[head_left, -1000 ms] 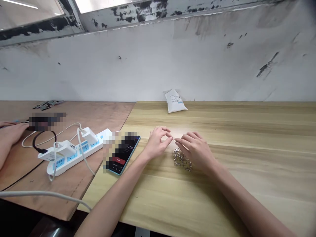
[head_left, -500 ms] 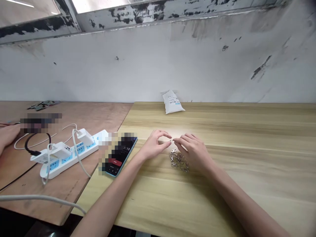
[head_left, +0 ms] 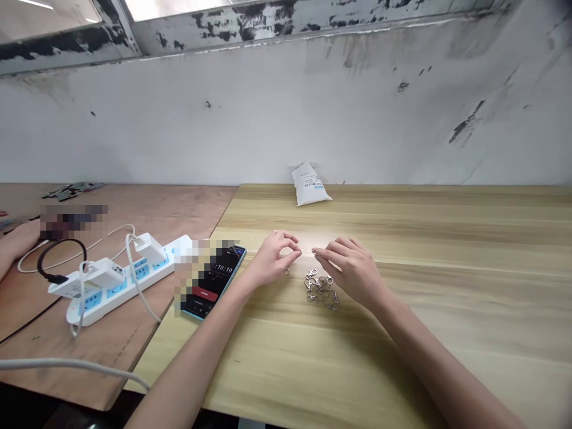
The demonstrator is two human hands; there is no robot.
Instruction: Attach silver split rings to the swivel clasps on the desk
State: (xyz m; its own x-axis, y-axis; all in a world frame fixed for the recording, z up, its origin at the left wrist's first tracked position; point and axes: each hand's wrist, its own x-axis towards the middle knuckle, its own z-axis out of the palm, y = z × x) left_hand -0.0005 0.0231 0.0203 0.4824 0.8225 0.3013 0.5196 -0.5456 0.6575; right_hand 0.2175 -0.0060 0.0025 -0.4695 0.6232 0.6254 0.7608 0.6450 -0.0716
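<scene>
Head view: both bare forearms reach onto a pale wood-grain table [head_left: 482,250], hands close together near its middle.
Left hand [head_left: 270,259]: fingers curled, thumb and forefinger tips close; I can't tell whether they touch, and nothing shows between them.
Right hand [head_left: 353,268]: fingers loosely together, thumb and forefinger seemingly pinched on a tiny metal piece [head_left: 315,252].
Between the hands: a small metal ring [head_left: 286,271] lies on the table just below the left fingertips, nearer the left hand.
Below the right fingers: a heap of silver lobster clasps and rings [head_left: 322,291], its long axis running roughly across the body, tilting down to the right, with the right hand just beside it.
Hard to make out: the tiny metal piece is too small to identify, and the fingers hide part of it.
Around them: a phone [head_left: 214,286], partly pixelated, a white sachet [head_left: 309,185] by the wall, and a power strip [head_left: 120,286] on a plywood board [head_left: 156,208], with another person's hand [head_left: 15,241] at the far edge.
</scene>
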